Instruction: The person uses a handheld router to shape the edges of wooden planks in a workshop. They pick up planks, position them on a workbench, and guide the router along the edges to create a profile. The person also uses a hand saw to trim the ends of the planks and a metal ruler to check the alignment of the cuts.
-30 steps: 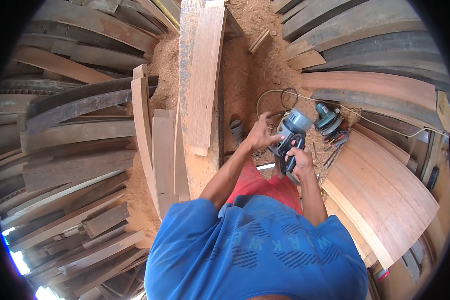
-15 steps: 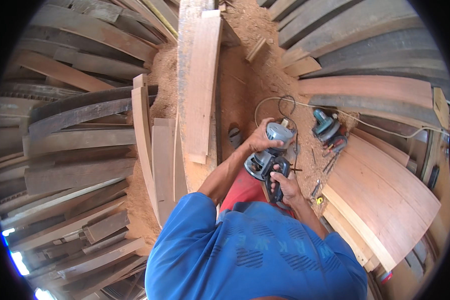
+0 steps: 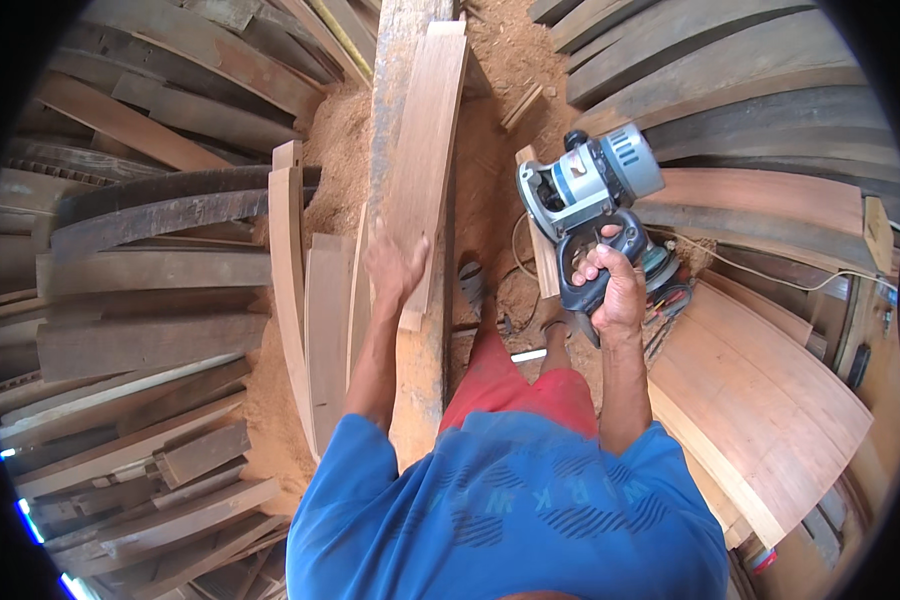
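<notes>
My right hand (image 3: 615, 280) is closed on the black D-handle of a silver router (image 3: 590, 178), held up right of the bench beam. A light wooden strip (image 3: 542, 270) shows under the router's base; whether attached, I cannot tell. My left hand (image 3: 395, 260), blurred, is open over a pale board (image 3: 432, 120) lying lengthwise on the weathered beam (image 3: 420, 370); contact is unclear.
Stacked planks (image 3: 150, 330) fill both sides. A green power tool (image 3: 660, 258), hand tools (image 3: 670, 300) and a cord (image 3: 810, 280) lie at right, near wide boards (image 3: 745, 400). Sawdust (image 3: 335, 130) and small offcuts (image 3: 525, 105) cover the ground. My sandalled feet are below.
My left hand has let go of the router and moved left to the board. My right hand has raised the router forward and right, turning it onto its side.
</notes>
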Motion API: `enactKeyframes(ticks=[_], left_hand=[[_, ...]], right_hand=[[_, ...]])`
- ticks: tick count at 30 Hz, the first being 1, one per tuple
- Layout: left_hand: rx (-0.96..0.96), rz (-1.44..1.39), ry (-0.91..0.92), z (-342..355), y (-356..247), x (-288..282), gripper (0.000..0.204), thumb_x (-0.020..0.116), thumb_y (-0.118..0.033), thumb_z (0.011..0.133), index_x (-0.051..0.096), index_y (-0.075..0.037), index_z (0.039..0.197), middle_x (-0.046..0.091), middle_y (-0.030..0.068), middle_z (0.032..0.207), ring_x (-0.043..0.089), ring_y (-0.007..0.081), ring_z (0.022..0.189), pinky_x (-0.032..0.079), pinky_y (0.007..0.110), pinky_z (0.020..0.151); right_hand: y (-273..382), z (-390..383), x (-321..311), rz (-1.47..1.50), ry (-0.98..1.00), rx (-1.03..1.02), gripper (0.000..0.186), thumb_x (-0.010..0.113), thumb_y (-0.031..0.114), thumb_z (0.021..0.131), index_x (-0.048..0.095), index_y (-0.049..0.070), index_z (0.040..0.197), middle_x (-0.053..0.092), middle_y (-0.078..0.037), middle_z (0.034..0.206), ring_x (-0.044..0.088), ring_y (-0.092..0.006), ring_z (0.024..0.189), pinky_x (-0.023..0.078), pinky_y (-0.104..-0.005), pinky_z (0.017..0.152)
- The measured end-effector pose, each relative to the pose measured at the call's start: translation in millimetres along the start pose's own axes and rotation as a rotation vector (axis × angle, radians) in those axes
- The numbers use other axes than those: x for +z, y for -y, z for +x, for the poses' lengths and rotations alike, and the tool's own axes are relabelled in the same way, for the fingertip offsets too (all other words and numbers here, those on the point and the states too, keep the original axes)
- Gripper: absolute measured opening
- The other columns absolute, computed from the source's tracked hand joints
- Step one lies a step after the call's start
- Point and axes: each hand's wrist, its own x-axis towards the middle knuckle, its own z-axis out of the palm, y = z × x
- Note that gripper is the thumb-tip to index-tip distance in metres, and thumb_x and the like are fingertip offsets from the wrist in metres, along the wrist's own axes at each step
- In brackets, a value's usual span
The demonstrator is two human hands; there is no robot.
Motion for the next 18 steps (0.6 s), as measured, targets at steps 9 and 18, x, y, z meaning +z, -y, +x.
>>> enactKeyframes(ticks=[9,18], left_hand=[[0.021,0.166,0.080,-17.1,3.1,25.9,0.126,0.084,-0.046,0.066,0.008,-0.021,0.164,0.041,0.0367,0.131,0.039,0.0507,0.126,0.029,0.058,0.111],[0.171,0.151,-0.149,106.5,-70.0,23.7,0.120,0.080,-0.057,0.068,0.017,-0.017,0.163,0.044,0.0357,0.132,0.045,0.0489,0.122,0.036,0.055,0.107]], right_hand=[[35.2,3.5,52.8,-0.532,0.087,-0.475,0.038,0.066,0.002,0.086,0.056,-0.001,0.122,0.063,-0.005,0.081,0.058,-0.0094,0.063,0.051,-0.0255,0.059],[11.3,14.4,58.1,-0.609,0.078,-0.382,0.039,0.069,0.005,0.086,0.056,-0.001,0.122,0.061,-0.004,0.081,0.057,-0.0085,0.062,0.049,-0.0241,0.057]])
